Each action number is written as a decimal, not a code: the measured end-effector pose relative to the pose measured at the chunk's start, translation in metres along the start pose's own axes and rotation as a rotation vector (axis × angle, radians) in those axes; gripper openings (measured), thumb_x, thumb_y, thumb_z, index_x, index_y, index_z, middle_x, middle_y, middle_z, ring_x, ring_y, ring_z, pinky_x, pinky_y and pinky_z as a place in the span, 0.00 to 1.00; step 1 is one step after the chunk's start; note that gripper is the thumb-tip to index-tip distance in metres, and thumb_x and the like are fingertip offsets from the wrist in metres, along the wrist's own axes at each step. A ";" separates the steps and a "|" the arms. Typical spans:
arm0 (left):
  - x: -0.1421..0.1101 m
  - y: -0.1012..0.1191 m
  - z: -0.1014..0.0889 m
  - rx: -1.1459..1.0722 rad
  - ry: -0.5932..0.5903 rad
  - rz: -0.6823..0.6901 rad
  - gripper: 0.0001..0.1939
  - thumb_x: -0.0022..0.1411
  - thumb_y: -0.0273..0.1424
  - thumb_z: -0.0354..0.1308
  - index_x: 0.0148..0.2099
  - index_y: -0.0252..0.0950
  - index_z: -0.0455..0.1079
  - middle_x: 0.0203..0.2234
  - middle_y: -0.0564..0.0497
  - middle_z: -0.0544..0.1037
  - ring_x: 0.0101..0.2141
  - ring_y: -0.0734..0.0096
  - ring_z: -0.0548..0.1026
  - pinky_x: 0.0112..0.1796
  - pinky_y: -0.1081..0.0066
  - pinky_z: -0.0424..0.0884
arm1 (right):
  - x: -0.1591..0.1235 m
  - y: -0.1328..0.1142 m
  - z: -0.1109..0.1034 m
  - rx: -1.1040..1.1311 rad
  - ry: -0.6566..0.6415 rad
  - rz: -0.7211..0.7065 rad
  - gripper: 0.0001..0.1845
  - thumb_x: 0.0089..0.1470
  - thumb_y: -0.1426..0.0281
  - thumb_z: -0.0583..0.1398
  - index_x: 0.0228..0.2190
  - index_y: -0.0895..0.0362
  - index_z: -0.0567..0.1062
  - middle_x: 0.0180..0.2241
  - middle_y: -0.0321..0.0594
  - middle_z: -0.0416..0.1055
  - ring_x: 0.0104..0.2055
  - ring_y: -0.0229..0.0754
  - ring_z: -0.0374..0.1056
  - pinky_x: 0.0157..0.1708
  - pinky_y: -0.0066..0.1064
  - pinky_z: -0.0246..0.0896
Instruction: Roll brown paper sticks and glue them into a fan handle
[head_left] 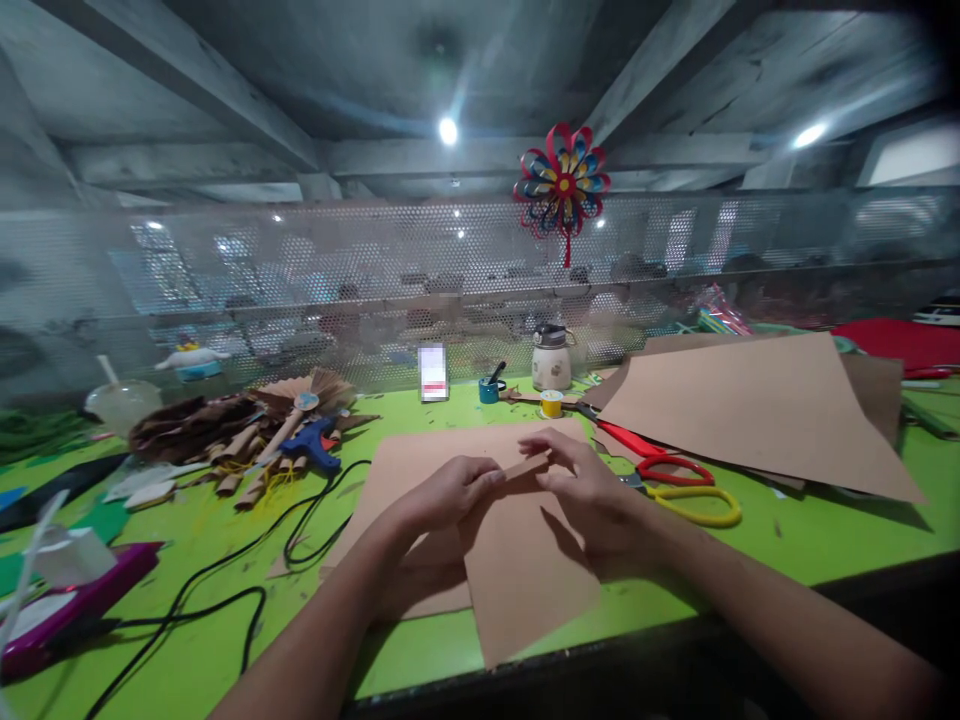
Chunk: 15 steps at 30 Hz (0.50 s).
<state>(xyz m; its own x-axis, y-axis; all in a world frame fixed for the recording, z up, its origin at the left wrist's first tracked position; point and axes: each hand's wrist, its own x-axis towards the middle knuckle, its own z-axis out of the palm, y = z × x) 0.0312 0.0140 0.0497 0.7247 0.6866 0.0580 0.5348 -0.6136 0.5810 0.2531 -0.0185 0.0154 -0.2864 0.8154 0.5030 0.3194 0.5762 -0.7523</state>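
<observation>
A sheet of brown kraft paper [525,590] hangs toward the table's front edge, its far edge turned over in a narrow fold. My left hand [454,492] pinches the left end of that fold between thumb and fingers. At the fold's right end, my right hand [581,480] has its thumb and curled fingers on the paper. Beneath both hands lies a larger brown sheet of cardboard [405,455], flat on the green table. Close to the right hand rest scissors with yellow handles [701,503] and scissors with red handles [675,468].
Large brown sheets [757,410] are stacked at the right. A blue glue gun [315,443] lies at the left by rolled paper pieces [251,460], its black cord [187,590] looping forward to a purple power strip [82,610]. Behind stand a phone [433,373] and a bottle [551,362].
</observation>
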 end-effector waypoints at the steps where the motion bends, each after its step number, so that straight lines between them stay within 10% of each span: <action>1: 0.000 0.000 -0.001 0.002 0.005 0.008 0.20 0.67 0.42 0.43 0.31 0.34 0.64 0.24 0.52 0.67 0.26 0.72 0.62 0.30 0.72 0.61 | 0.001 0.000 -0.001 0.071 0.000 0.077 0.21 0.51 0.74 0.57 0.48 0.57 0.70 0.44 0.44 0.68 0.45 0.44 0.65 0.44 0.37 0.61; 7: -0.002 0.002 0.000 0.029 0.029 0.065 0.20 0.68 0.41 0.41 0.34 0.34 0.67 0.27 0.51 0.70 0.29 0.71 0.65 0.31 0.72 0.62 | 0.003 0.000 0.000 0.330 -0.068 0.291 0.18 0.51 0.55 0.62 0.31 0.59 0.74 0.27 0.37 0.65 0.30 0.38 0.62 0.31 0.31 0.57; 15: -0.003 0.005 0.002 0.061 0.031 0.067 0.21 0.69 0.42 0.43 0.39 0.33 0.70 0.31 0.49 0.76 0.29 0.71 0.69 0.31 0.72 0.62 | -0.001 0.005 0.007 0.530 -0.029 0.352 0.18 0.45 0.59 0.68 0.23 0.59 0.69 0.20 0.31 0.59 0.22 0.32 0.51 0.23 0.27 0.43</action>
<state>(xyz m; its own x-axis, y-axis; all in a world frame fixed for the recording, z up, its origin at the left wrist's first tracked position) 0.0328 0.0084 0.0505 0.7466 0.6543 0.1209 0.5115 -0.6805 0.5247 0.2487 -0.0163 0.0084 -0.2725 0.9449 0.1814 -0.0895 0.1628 -0.9826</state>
